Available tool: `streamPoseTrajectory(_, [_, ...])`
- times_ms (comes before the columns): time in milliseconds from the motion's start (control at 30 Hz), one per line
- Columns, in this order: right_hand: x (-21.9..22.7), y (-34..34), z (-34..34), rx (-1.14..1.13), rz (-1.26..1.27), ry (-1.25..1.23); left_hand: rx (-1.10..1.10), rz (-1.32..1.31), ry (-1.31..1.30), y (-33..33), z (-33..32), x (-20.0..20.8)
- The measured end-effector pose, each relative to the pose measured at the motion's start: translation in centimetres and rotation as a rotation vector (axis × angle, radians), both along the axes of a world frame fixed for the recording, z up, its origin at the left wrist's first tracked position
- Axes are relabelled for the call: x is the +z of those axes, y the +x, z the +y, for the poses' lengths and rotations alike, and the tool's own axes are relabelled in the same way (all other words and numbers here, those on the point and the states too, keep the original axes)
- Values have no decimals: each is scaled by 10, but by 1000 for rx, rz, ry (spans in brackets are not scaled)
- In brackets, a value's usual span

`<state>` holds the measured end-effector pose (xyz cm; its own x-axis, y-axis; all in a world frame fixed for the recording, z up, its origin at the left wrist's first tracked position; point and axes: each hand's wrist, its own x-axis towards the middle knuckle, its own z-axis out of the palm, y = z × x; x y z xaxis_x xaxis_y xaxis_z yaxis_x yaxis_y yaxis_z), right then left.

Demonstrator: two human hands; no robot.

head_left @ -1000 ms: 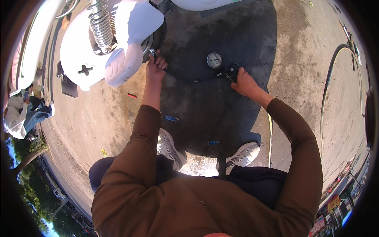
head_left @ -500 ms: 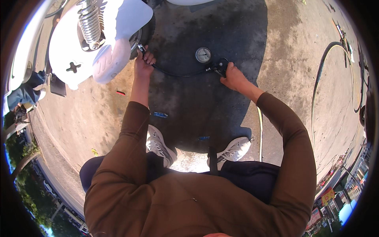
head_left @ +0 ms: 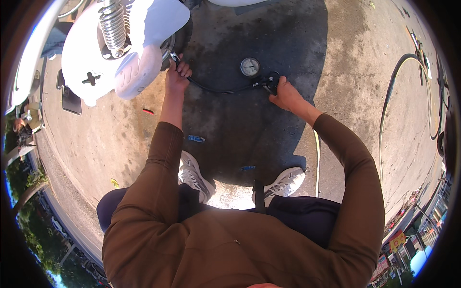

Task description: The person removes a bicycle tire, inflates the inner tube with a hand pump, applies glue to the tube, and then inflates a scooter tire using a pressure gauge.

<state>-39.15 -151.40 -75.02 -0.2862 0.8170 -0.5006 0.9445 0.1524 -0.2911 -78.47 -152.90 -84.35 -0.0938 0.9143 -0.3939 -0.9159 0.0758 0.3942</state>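
Observation:
My left hand (head_left: pixel 177 77) is closed on the metal-ended chuck (head_left: pixel 175 57) of a black air hose (head_left: pixel 216 90), right beside the scooter's wheel (head_left: pixel 169 45). Whether the chuck sits on the valve is hidden. My right hand (head_left: pixel 288 94) grips the black handle of a tire inflator gun (head_left: pixel 272 82). A round pressure gauge (head_left: pixel 249 67) with a pale dial stands on the inflator. The short hose sags between both hands. Over the wheel hang the white scooter's body panels (head_left: pixel 81 57) and a chrome coil spring (head_left: pixel 113 29).
A pale air line (head_left: pixel 317 163) runs along the ground below my right forearm. Another hose (head_left: pixel 394 77) loops at the right. Blue scraps (head_left: pixel 196 138) and a red piece (head_left: pixel 148 111) lie on the pavement. My shoes (head_left: pixel 286 182) stand close by.
The scooter and ground have shifted very slightly in the picture. Both hands keep the same grip on the chuck and inflator. A person at the far left edge has moved.

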Motion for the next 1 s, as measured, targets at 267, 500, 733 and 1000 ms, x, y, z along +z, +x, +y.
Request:
streamPoseTrajectory(267, [1,-2,0,-17,-33,-16,-9,-26,13,-2,0,-2])
streamPoseTrajectory(500, [-5,2,0,-2,15,23,-6,15,6,0,0,5])
streamPoseTrajectory(733, [-6,2,-1,-15,43,29,9,21,-35,3,0,6])
streamPoseTrajectory(1000, [0,0,-1,-3,29,39,17,29,-37,2,0,4])
